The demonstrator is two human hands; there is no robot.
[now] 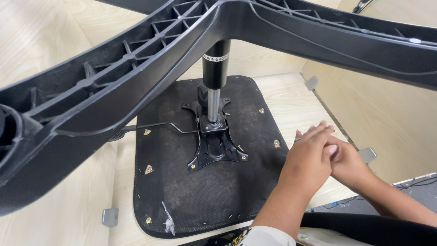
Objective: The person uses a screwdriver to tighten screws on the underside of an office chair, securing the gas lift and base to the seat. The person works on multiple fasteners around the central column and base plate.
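Black star-shaped chair base [136, 68] fills the top of view, blocking much of the pale wood surface [54, 27]. Below it – gas cylinder [215, 68] rising from the metal mounting plate [214, 146], bolted to the upturned black seat underside [182, 191]. Right of the seat edge: left hand [309, 159] laid over right hand [348, 164], touching – grip of each cannot be told, nothing visibly held. Grey bracket [368, 155] just beyond them.
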